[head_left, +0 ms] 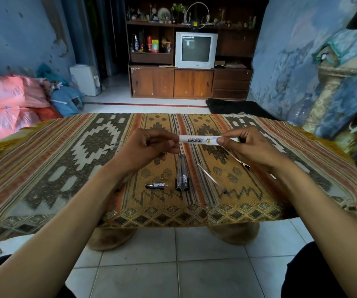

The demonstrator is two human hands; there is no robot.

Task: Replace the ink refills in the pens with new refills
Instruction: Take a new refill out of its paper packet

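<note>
A white refill packet [197,140] with a barcode is held level above the table. My right hand [251,147] grips its right end, and my left hand [149,147] pinches its left end with curled fingers. On the patterned cloth [66,160] below lie two clear pens [182,175] side by side, a short pen part [155,186] to their left, and a thin loose refill [212,178] lying diagonally to their right. Another thin piece [241,161] shows under my right hand.
The low table's front edge [173,218] is close to my knees, with tiled floor below. Beyond the table stand a wooden cabinet [190,82] with a television [196,50], pink and blue bags [18,102] at left, and a clear bottle [300,108] at right.
</note>
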